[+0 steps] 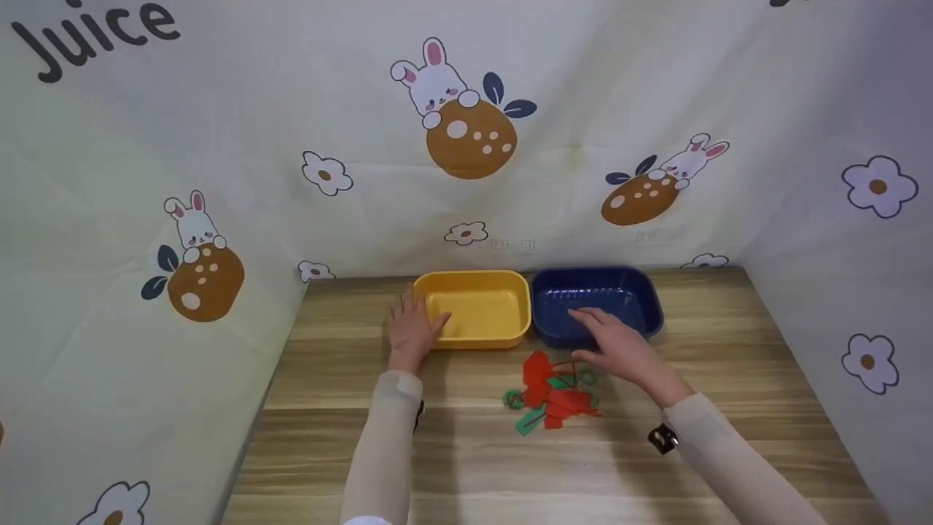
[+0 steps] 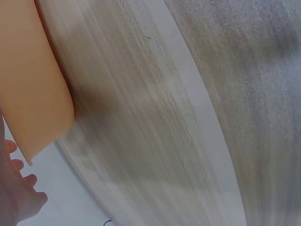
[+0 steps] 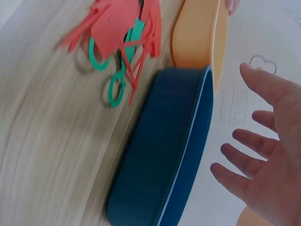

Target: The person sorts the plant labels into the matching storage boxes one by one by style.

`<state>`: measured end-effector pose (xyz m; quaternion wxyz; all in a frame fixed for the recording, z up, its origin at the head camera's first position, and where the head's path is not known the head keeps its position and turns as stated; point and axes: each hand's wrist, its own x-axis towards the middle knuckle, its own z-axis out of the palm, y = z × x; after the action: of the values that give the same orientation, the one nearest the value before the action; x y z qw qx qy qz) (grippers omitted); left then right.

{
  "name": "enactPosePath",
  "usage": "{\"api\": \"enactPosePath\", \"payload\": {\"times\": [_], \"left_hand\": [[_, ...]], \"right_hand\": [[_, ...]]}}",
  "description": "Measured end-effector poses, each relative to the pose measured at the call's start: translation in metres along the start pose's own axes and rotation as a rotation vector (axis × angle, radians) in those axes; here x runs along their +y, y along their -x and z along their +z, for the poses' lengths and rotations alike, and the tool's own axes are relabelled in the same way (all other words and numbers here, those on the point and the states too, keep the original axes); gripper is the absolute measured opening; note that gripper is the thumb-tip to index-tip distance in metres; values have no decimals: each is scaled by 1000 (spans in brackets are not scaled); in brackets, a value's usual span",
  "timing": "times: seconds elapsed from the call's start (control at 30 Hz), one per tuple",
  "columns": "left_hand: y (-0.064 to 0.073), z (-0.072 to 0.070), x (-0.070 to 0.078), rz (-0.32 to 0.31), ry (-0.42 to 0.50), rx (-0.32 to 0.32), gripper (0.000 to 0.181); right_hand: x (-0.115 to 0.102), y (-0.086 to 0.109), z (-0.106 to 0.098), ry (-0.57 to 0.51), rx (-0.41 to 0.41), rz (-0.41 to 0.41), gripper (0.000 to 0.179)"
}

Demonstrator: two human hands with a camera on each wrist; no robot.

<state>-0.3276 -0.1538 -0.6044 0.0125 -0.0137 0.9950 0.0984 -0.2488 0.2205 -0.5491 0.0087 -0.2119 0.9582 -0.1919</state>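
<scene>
My left hand (image 1: 410,329) rests at the left rim of a yellow plastic bin (image 1: 481,341), fingers straight and thumb over its inner corner. In the left wrist view, only part of that hand (image 2: 21,190) shows beside the bin's wall (image 2: 35,80). Over the front of a dark blue bin (image 1: 649,292), my right hand (image 1: 628,353) is held with fingers spread and relaxed, and the right wrist view shows its palm side with nothing in it. Just in front of the bins lies a heap of flat red pieces (image 1: 537,372) mixed with green scissors-shaped pieces (image 3: 123,70).
The two bins stand side by side at the back of a wood-grain table (image 1: 342,437). Behind and along both sides hangs a pale cloth (image 1: 568,197) printed with rabbits and flowers. A small dark device (image 1: 663,439) sits at my right wrist.
</scene>
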Motion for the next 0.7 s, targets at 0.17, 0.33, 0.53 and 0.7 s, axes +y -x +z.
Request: {"api": "enactPosePath", "payload": {"times": [0.17,0.33,0.53,0.7], "left_hand": [[-2,3,-1,7,34,0,89],[-5,5,-3,24,43,17,90],[-8,9,-5,19,40,2,93],[-8,11,-4,21,54,7,92]], "right_hand": [[-12,7,5,-14,-24,-29,66],[-20,13,12,-24,-34,-67,62],[-23,18,22,-27,-58,-89,59],[-25,21,28,-38,-81,-80,59]]}}
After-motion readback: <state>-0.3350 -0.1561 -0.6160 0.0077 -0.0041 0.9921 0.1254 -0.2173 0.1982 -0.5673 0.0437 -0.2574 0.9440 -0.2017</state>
